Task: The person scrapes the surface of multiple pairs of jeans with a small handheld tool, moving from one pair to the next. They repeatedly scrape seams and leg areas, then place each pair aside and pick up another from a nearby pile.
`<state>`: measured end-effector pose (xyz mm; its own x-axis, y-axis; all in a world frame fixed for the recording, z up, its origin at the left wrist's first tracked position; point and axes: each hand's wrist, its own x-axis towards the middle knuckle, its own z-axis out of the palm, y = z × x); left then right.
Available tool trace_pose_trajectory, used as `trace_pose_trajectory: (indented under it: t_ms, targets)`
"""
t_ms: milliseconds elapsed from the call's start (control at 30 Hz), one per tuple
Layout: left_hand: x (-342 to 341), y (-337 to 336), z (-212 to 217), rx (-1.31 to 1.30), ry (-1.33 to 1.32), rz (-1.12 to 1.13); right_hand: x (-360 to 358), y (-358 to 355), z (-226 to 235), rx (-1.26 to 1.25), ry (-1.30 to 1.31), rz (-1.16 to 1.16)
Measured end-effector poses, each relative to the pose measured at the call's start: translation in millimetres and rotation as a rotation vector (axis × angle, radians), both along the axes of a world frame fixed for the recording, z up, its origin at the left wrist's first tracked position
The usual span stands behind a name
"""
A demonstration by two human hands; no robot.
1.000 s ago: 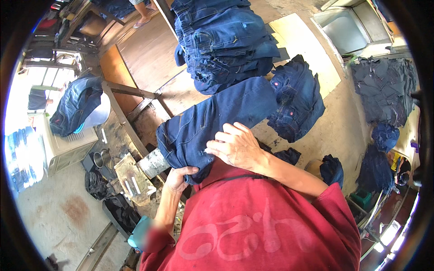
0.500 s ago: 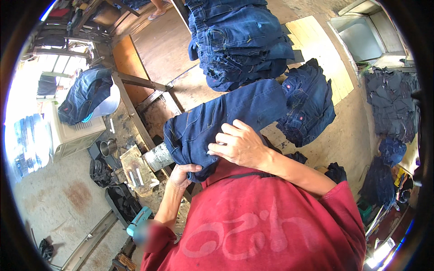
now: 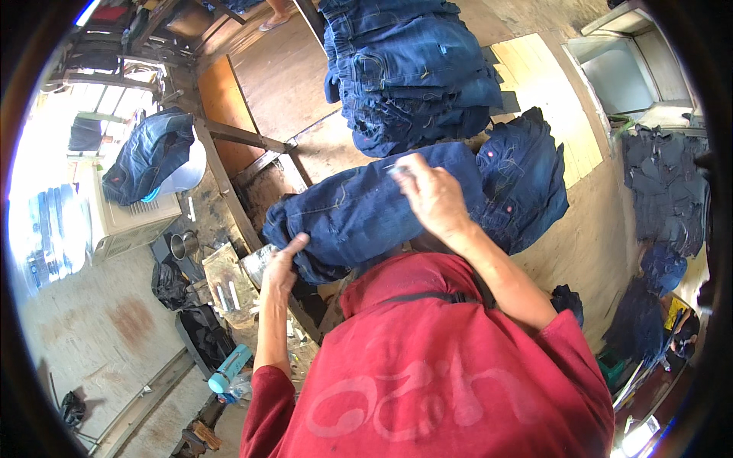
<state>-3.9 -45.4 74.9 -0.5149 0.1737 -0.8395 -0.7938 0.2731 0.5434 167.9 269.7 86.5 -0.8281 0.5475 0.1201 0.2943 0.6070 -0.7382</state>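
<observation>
A dark blue pair of jeans lies stretched across a support in front of me. A grey, worn-looking end of that support sticks out at the left. My left hand grips the waist end of the jeans, thumb on top and the other fingers mostly hidden. Over the far edge of the jeans is my right hand, its fingers pinched on a small, pale thing too small to name. Bunched jeans lie right beside the stretched pair.
Beyond is a tall stack of jeans. To the left, a small board bears white sticks, near a metal cup and a turquoise bottle. More jeans lie on a beige casing. Dark garments hang at the right.
My right hand has moved away from my body to the far edge of the jeans. My left hand has shifted left and farther off, and the jeans' waist end now lies flatter.
</observation>
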Motion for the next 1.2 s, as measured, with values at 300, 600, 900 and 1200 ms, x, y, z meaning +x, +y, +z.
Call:
trace_pose_trajectory:
  t_ms: [300, 600, 900, 1200]
  targets:
    - [106, 121, -48, -0.163, 1.466, -0.915, 99, 45, -92, 0.078, -0.068, -0.089]
    - [101, 143, -91, -0.16, 1.494, -1.014, 108, 81, -116, 0.504, 0.005, 0.17]
    - [176, 201, -53, -0.103, 0.719, -0.741, 123, 76, -114, -0.275, -0.051, 0.047]
    - [191, 217, -50, 0.231, -0.111, -0.17, 122, 64, -77, -0.305, -0.43, -0.187]
